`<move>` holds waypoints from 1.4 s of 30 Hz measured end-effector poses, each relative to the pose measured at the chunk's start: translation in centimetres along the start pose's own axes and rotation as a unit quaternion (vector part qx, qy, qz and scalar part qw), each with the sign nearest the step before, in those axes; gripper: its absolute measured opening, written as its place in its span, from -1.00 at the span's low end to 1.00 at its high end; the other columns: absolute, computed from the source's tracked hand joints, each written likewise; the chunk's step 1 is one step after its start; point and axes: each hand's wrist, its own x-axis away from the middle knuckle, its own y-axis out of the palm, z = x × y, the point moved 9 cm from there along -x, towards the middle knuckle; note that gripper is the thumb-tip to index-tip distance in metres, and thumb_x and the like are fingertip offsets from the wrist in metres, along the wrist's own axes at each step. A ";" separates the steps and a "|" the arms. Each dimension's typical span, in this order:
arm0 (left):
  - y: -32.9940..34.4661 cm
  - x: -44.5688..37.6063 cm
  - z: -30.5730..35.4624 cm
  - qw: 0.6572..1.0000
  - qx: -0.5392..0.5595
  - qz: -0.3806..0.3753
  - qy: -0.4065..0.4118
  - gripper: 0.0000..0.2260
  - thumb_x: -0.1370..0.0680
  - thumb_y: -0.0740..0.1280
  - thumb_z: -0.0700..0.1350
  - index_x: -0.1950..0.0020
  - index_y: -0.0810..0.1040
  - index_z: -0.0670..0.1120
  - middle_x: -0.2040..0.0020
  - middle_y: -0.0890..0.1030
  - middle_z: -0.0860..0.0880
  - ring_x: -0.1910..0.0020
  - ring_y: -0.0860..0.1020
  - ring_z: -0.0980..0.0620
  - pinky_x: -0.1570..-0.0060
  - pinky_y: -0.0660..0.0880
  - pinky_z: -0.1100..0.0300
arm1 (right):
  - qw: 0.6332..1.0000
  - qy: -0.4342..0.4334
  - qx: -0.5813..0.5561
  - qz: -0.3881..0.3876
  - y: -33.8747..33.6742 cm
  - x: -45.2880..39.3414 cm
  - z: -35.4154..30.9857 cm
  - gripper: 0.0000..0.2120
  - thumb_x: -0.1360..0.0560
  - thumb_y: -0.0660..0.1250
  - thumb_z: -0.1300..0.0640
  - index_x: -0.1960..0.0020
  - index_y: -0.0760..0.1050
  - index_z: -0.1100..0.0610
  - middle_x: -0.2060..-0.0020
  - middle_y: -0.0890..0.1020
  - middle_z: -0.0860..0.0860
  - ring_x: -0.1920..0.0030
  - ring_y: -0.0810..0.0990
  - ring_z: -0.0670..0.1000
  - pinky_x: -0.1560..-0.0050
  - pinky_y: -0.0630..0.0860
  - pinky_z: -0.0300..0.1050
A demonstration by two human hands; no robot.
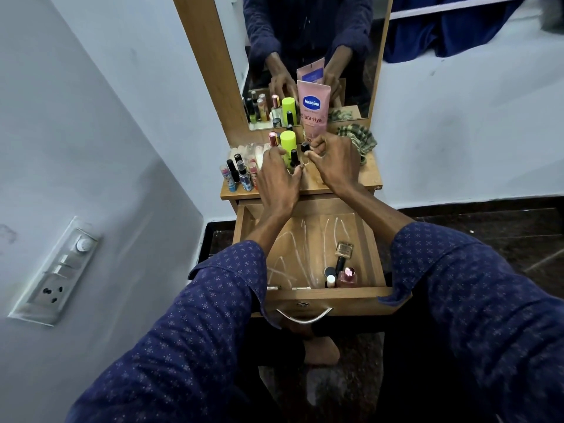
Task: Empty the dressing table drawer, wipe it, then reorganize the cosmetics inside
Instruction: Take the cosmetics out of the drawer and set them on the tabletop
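The drawer (308,239) stands pulled out below the worktop (370,175), lined with a clear plastic sheet and almost bare. Only a few pieces lie in its near right corner: a gold-capped bottle (342,254), a pink nail polish (348,277) and two small round-capped items just beside it.

Most of the cosmetics stand on the worktop above. A pink Vaseline tube (313,109) leans upright against the mirror (305,41), a lime-green bottle (287,143) stands to its left, and a cluster of small bottles (239,175) crowds the left end. A checked cloth (357,138) lies bunched at the right, near the mirror.

Both hands reach over the drawer onto the worktop. The left hand (276,175) is curled among the small bottles beside a dark nail polish (294,158); I cannot tell whether it grips anything. The right hand (334,161) has its fingers bent in, pinching near a small black-capped bottle (304,147); a firm hold is not clear.
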 end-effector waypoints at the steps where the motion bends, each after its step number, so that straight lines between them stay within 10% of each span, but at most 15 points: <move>1: -0.1 0.3 0.2 1.000 0.019 -0.001 0.000 -0.62 -0.54 0.55 -0.06 -0.27 0.49 -0.06 -0.01 0.61 0.00 0.08 0.57 0.10 0.16 0.40 0.31 | 1.000 0.001 -0.002 -0.002 -0.3 0.3 0.1 -0.79 -0.43 0.60 -0.06 0.00 0.70 -0.01 0.20 0.74 -0.12 0.18 0.70 -0.10 0.17 0.61 -0.17; 14: 8.1 11.7 -2.7 0.947 0.074 -0.308 0.049 -0.88 -0.51 0.56 0.01 0.12 0.66 0.03 0.19 0.69 0.15 0.20 0.63 0.20 0.07 0.62 0.00 | 0.984 -0.026 0.031 -0.173 -2.5 12.0 5.8 -0.96 -0.48 0.50 0.03 0.12 0.68 -0.03 0.28 0.68 -0.15 0.21 0.64 -0.13 0.13 0.62 -0.07; 25: 7.4 15.3 -3.5 0.881 0.121 -0.456 0.040 -0.69 -0.44 0.40 -0.46 -0.01 0.76 -0.11 0.08 0.73 -0.04 0.20 0.61 0.32 0.15 0.50 0.39 | 0.906 -0.206 0.162 -0.331 0.6 17.9 5.1 -0.72 -0.47 0.49 0.27 0.00 0.72 -0.11 -0.13 0.64 -0.08 -0.17 0.46 0.01 -0.17 0.35 0.01; 29: 7.2 17.0 -4.0 0.822 0.195 -0.536 0.006 -0.63 -0.46 0.43 -0.49 -0.19 0.70 -0.20 -0.03 0.72 -0.15 0.03 0.65 0.07 0.06 0.59 0.27 | 0.894 -0.231 0.170 -0.343 1.3 18.3 4.7 -0.83 -0.55 0.42 0.17 -0.04 0.72 -0.04 -0.18 0.62 0.00 -0.24 0.45 0.04 -0.26 0.32 -0.01; 42: 6.9 15.5 -4.3 0.888 0.159 -0.430 0.027 -0.67 -0.44 0.57 -0.35 -0.14 0.76 -0.06 -0.09 0.75 -0.02 -0.04 0.66 0.05 -0.02 0.56 0.26 | 0.921 -0.197 0.119 -0.314 0.7 17.7 5.0 -0.76 -0.44 0.57 0.17 -0.10 0.70 0.02 -0.09 0.61 -0.01 -0.18 0.51 0.04 -0.15 0.45 -0.05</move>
